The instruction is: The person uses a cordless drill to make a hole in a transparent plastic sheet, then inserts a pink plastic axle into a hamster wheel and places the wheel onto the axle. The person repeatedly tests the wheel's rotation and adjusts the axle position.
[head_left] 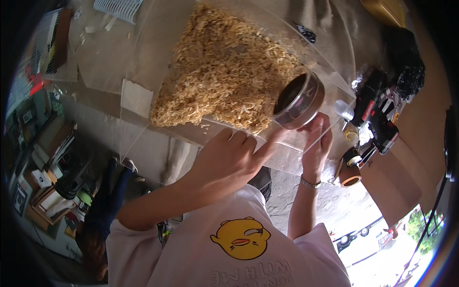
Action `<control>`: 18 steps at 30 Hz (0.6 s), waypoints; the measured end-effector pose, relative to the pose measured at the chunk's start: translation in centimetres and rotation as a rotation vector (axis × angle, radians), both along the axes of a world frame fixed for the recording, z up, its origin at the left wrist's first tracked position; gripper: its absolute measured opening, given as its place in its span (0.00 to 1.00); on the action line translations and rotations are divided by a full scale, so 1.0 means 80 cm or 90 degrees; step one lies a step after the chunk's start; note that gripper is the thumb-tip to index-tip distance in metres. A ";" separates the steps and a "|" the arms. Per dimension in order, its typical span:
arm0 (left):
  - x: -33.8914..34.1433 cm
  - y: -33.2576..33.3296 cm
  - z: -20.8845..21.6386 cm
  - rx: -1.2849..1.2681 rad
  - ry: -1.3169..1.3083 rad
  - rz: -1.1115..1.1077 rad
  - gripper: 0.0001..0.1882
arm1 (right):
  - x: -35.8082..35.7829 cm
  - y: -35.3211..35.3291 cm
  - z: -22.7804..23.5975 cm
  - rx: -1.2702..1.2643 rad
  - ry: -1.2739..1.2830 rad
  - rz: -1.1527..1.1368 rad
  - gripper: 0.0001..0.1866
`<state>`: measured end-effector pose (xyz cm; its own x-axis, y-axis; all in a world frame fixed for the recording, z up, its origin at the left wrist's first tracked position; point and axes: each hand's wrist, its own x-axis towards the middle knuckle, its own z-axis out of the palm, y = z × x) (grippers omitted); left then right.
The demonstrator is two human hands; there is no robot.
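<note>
A clear-walled tank (136, 139) in front of me holds a bed of pale wood shavings (224, 71). At its near right corner a round, clear-rimmed wheel with a dark inside (313, 93) stands tilted above the shavings. My right hand (316, 143) has its fingers closed at the wheel's lower rim, partly seen through a clear panel. Beside it, my left hand (232, 155) lies over the tank's near edge. Its thumb reaches out to the wheel's underside, while its other fingers are curled and their tips hidden.
Right of the tank are black-and-red power tools (385, 131), a tape roll (350, 178), a black plastic bag (411, 79) and cardboard (397, 182). A yellow container (385, 10) is at the far right, a wire rack (118, 8) at the far left. Another person (103, 210) is at left.
</note>
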<state>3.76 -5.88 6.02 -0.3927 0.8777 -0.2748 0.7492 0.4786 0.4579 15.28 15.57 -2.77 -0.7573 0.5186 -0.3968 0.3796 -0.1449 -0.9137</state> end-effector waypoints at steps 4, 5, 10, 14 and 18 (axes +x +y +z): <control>-0.002 -0.013 -0.001 0.104 -0.033 0.012 0.40 | 0.005 -0.009 -0.005 0.029 -0.020 0.011 0.19; -0.005 -0.008 0.005 0.080 -0.008 0.000 0.39 | 0.006 -0.013 -0.007 0.030 -0.016 0.003 0.17; -0.002 0.017 -0.002 0.100 0.020 0.023 0.39 | 0.027 -0.028 -0.034 0.094 -0.072 0.016 0.07; 0.000 -0.003 0.002 0.150 -0.004 0.010 0.24 | 0.035 -0.035 -0.053 0.173 -0.037 -0.007 0.06; -0.001 0.015 0.017 0.111 0.022 0.018 0.15 | 0.039 -0.036 -0.044 0.249 -0.015 0.023 0.03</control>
